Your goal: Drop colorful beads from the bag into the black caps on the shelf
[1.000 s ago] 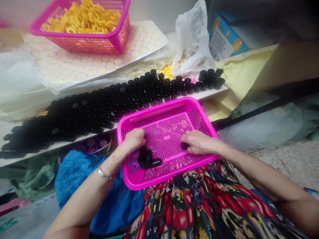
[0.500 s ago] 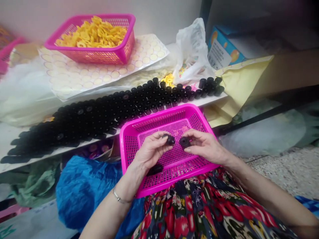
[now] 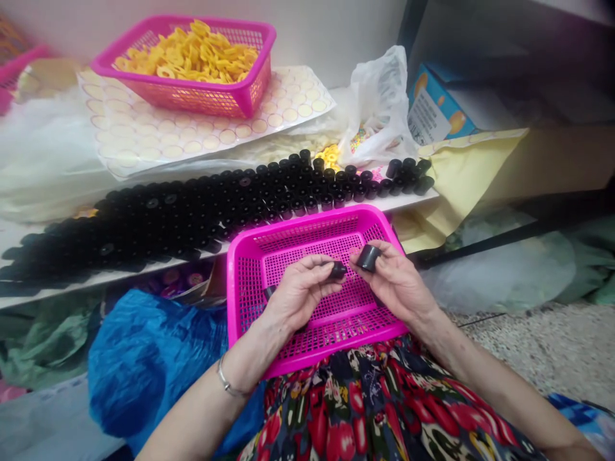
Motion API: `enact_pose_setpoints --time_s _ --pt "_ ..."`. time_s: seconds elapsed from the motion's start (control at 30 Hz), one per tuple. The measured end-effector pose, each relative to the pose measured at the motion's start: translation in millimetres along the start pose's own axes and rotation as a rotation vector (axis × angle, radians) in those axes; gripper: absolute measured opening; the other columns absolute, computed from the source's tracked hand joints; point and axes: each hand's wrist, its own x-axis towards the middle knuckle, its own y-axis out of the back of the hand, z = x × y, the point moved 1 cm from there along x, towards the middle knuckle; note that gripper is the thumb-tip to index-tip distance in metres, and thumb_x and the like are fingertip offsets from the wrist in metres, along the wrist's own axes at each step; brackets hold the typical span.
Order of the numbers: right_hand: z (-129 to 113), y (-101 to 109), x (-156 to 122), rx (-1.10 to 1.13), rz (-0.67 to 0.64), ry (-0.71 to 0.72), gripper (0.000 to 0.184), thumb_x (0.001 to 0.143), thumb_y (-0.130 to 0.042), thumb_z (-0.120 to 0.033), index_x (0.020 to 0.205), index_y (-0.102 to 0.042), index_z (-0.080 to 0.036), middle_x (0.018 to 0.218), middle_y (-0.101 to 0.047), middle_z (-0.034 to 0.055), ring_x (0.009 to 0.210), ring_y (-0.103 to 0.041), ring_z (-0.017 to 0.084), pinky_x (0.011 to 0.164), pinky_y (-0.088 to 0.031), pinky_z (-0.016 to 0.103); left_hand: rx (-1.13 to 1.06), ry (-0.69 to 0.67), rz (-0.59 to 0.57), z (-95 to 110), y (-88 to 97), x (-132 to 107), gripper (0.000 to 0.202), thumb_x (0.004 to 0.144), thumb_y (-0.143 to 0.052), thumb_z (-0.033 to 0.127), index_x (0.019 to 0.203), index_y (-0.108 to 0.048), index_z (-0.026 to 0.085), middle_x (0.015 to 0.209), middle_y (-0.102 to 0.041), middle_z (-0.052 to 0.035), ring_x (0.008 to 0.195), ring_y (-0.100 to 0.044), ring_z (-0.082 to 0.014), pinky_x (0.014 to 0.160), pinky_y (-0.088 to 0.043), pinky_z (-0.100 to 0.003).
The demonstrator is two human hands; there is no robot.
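Note:
A pink mesh basket (image 3: 250, 275) rests on my lap over a flowered dress. Above it my left hand (image 3: 300, 291) pinches a small black cap (image 3: 337, 269) at its fingertips, with another black piece (image 3: 269, 292) showing under the palm. My right hand (image 3: 396, 278) grips a black cylindrical cap (image 3: 369, 257) between thumb and fingers, tilted, a short gap from the left one. A long bed of black caps (image 3: 192, 211) stands in rows on the white shelf just beyond the basket.
A second pink basket (image 3: 202, 96) full of yellow rings sits at the back on a sheet of round white liners (image 3: 144, 137). A white plastic bag (image 3: 379, 109), a blue carton (image 3: 442, 105) and yellow paper lie right. A blue bag (image 3: 148, 358) sits lower left.
Both hands rose from the basket floor, each lifting a black cap. The right hand has turned its cap and moved it slightly up and right.

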Motion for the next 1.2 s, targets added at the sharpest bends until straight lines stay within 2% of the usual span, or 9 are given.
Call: enact_pose_setpoints --time_s 0.17,0.37,0.57,0.77,0.87,0.97,1.03,1.1,1.2 --pt "3.8 1.8 0.2 -0.027 -0.007 0.034 0.033 0.079 -0.067 -0.026 0.110 -0.056 -0.028 0.109 -0.063 0.0022 0.112 -0.060 0.021 0.107 -0.040 0.046 -0.003 -0.006 0.013 -9.4 -5.4 2.9 0.025 0.060 -0.081 0.015 0.080 -0.066 0.011 0.077 -0.068 -0.0028 0.066 -0.065 -0.0106 0.060 -0.051 -0.019" --pt "3.2 -2.5 -2.2 -0.086 0.010 0.086 0.026 0.075 -0.070 -0.026 0.097 -0.057 -0.026 0.105 -0.064 0.0025 0.112 -0.060 0.021 0.106 -0.040 0.045 -0.039 -0.007 0.032 -15.9 -7.0 5.0 0.023 0.060 -0.079 0.010 0.078 -0.065 0.011 0.075 -0.067 -0.0019 0.063 -0.064 -0.0100 0.065 -0.053 -0.024" --pt "4.6 -4.1 -6.7 -0.213 0.013 0.178 0.030 0.074 -0.073 -0.022 0.100 -0.058 -0.025 0.103 -0.063 0.0029 0.102 -0.062 0.020 0.100 -0.046 0.043 -0.044 -0.017 0.075 -16.5 -13.7 4.1 0.029 0.050 -0.084 0.012 0.073 -0.067 0.011 0.070 -0.068 -0.0029 0.059 -0.064 -0.0122 0.060 -0.051 -0.024" --pt "14.3 -4.7 -11.7 -0.525 0.079 0.327 0.024 0.073 -0.073 -0.021 0.096 -0.066 -0.024 0.113 -0.059 0.0055 0.109 -0.058 0.020 0.098 -0.049 0.037 0.114 -0.236 0.091 -35.8 -21.5 -4.7 0.026 0.069 -0.077 0.034 0.087 -0.075 0.015 0.081 -0.070 -0.0051 0.069 -0.061 -0.0112 0.067 -0.049 -0.025" --pt "24.0 -2.8 -12.1 -0.658 0.124 0.375 0.022 0.075 -0.071 -0.024 0.097 -0.069 -0.024 0.114 -0.060 0.0063 0.111 -0.058 0.021 0.102 -0.046 0.041 0.195 -0.367 0.116 -42.0 -17.3 -9.7 0.027 0.074 -0.073 0.038 0.093 -0.075 0.019 0.090 -0.069 -0.0051 0.081 -0.061 -0.0151 0.077 -0.049 -0.029" --pt "32.7 -4.6 -14.0 -0.803 0.002 0.395 0.038 0.077 -0.069 -0.029 0.115 -0.065 -0.028 0.126 -0.058 0.0063 0.120 -0.054 0.025 0.109 -0.037 0.046 0.263 -0.448 0.097 -35.1 -12.7 -18.9 0.027 0.077 -0.070 0.034 0.099 -0.074 0.019 0.097 -0.070 -0.0068 0.092 -0.062 -0.0181 0.086 -0.048 -0.032" --pt "35.4 -8.7 -15.5 -0.927 -0.158 0.344 0.053 0.076 -0.069 -0.032 0.128 -0.057 -0.030 0.136 -0.053 0.0061 0.128 -0.047 0.027 0.109 -0.035 0.045 0.268 -0.488 0.151 -22.0 -4.5 -27.6 0.030 0.071 -0.075 0.029 0.099 -0.072 0.018 0.094 -0.071 -0.0064 0.088 -0.064 -0.0176 0.084 -0.050 -0.031" --pt "36.4 -11.7 -14.2 -1.016 -0.252 0.256 0.061 0.075 -0.069 -0.037 0.134 -0.052 -0.030 0.141 -0.049 0.0060 0.132 -0.042 0.029 0.107 -0.037 0.044 0.249 -0.567 0.298 -1.8 16.6 -36.4 0.036 0.061 -0.081 0.023 0.095 -0.070 0.016 0.087 -0.071 -0.0051 0.080 -0.065 -0.0161 0.079 -0.052 -0.029" --pt "37.9 -6.0 -4.8 -1.014 -0.167 0.145 0.056 0.073 -0.069 -0.044 0.126 -0.059 -0.028 0.139 -0.051 0.0070 0.129 -0.045 0.031 0.101 -0.045 0.040 0.287 -0.747 0.630 39.5 80.6 -50.0 0.033 0.057 -0.082 0.024 0.085 -0.068 0.013 0.077 -0.070 -0.0043 0.071 -0.065 -0.0146 0.072 -0.052 -0.027"
